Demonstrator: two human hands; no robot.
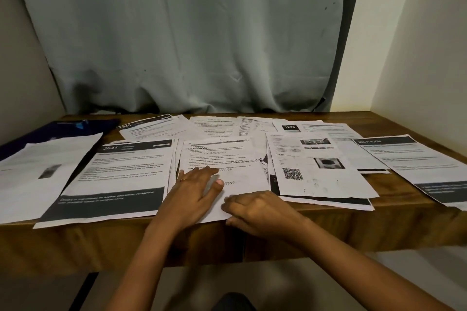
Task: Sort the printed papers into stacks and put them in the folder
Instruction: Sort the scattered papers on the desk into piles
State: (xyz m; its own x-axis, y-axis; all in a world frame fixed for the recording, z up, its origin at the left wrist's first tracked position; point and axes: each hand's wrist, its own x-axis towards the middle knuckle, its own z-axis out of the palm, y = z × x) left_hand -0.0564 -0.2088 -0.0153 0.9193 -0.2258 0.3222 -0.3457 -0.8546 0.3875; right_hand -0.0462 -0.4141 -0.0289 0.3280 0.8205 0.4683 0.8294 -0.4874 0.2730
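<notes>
Printed papers cover the wooden table (328, 225). A text sheet with scribbles (227, 159) lies in the middle on a small pile. My left hand (194, 192) rests flat on its lower left part, fingers straight. My right hand (255, 209) pinches that sheet's near edge at the table's front, fingers curled over the paper. A "2641" sheet (121, 174) lies to the left, a QR-code sheet (318, 169) to the right. A dark blue folder (63, 127) lies at the back left, partly under a white sheet (43, 171).
More sheets lie along the back: a "1345" page (151, 126), a "1226" page (303, 127) and a "MULTI-ROOM" page (417, 161) at the right, overhanging the edge. A grey curtain (189, 33) hangs behind the table. Walls close in on both sides.
</notes>
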